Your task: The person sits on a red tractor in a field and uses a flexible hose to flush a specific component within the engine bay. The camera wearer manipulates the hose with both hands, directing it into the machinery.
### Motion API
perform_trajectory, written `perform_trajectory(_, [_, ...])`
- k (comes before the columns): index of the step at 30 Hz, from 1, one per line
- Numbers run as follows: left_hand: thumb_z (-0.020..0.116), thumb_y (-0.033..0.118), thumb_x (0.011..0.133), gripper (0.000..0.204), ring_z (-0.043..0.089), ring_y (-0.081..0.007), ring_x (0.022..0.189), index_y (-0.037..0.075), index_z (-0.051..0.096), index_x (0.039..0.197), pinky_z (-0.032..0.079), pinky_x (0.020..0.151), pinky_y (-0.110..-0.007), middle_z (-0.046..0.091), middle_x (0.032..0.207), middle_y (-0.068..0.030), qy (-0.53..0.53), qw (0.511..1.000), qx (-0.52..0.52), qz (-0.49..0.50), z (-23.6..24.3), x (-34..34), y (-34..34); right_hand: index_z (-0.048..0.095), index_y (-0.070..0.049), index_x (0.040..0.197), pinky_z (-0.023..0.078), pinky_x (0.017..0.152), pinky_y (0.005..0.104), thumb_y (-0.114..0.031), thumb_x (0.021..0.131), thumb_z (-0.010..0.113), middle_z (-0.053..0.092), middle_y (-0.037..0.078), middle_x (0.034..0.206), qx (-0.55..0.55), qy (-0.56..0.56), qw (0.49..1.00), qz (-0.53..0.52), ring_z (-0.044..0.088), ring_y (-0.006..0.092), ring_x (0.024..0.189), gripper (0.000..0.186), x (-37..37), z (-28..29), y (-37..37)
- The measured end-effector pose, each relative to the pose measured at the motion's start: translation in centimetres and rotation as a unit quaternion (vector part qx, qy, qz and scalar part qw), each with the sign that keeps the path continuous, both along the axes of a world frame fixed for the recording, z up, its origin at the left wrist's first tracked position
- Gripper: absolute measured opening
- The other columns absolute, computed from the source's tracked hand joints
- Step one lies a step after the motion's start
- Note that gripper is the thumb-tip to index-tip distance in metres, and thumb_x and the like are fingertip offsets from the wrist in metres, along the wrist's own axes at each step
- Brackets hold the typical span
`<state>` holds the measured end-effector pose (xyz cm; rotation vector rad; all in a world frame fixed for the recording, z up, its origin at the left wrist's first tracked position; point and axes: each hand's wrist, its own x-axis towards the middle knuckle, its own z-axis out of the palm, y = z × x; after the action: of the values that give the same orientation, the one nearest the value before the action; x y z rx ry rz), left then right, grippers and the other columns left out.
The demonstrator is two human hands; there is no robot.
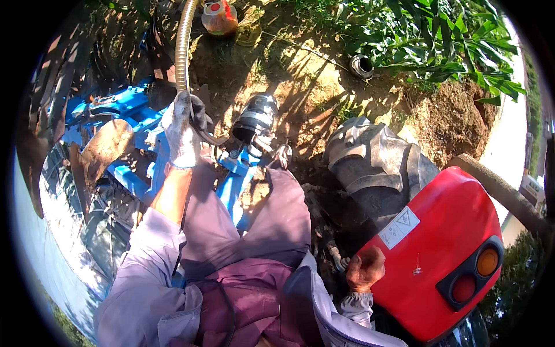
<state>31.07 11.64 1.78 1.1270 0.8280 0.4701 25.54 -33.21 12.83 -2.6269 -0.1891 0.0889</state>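
Observation:
My left hand (pixel 182 132), in a whitish work glove, is closed around a ribbed tan hose (pixel 183 49) that rises from it to the upper edge. A dark curved piece (pixel 209 136) sticks out beside the gloved fingers toward the right; whether it belongs to the hose is unclear. Just right of it sits a black and silver metal cylinder (pixel 254 118) above a blue bar (pixel 234 188) between my legs. My bare right hand (pixel 365 270) has its fingers curled in beside the red tractor fender (pixel 445 231); anything inside them is hidden.
Blue machine frame (pixel 124 104) and rusty metal discs (pixel 107 144) stand at the left. A large tractor tyre (pixel 378 165) is at the right. Farther off are an orange-red jug (pixel 219 20), another metal cylinder (pixel 362 67) and leafy green plants (pixel 439 43).

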Motion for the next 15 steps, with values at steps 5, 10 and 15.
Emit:
perform_trajectory(5, [0.048,0.037,0.098,0.036,0.043,-0.0114,0.052,0.003,0.054,0.089,0.043,0.055,-0.028,0.043,0.062,-0.0013,-0.009,0.999,0.019,0.025,-0.1,0.9,-0.6,0.055,0.001,0.104,0.046,0.05,0.0279,-0.026,0.079,0.067,0.059,0.007,0.066,0.012,0.014,1.0,-0.011,0.057,0.0167,0.052,0.038,0.2,0.4,-0.1])
perform_trajectory(10, [0.049,0.037,0.098,0.035,0.039,-0.011,0.049,0.004,0.055,0.087,0.041,0.052,-0.028,0.042,0.059,0.0,0.001,0.999,-0.01,0.034,-0.6,0.3,-0.7,0.055,0.001,0.106,0.047,0.053,0.0302,-0.025,0.078,0.068,0.06,0.009,0.07,-0.009,0.001,1.0,0.002,0.058,0.0192,0.055,0.041,-0.1,0.3,-0.6])
perform_trajectory(15, [0.053,0.039,0.096,0.035,0.041,-0.0109,0.055,0.004,0.052,0.09,0.041,0.055,-0.028,0.043,0.067,-0.0008,-0.014,1.0,-0.027,-0.004,-0.4,0.2,-0.5,0.055,0.0,0.106,0.047,0.053,0.0281,-0.019,0.077,0.069,0.06,0.008,0.069,-0.029,0.013,0.999,0.02,0.058,0.0169,0.055,0.037,0.4,0.5,-0.3])
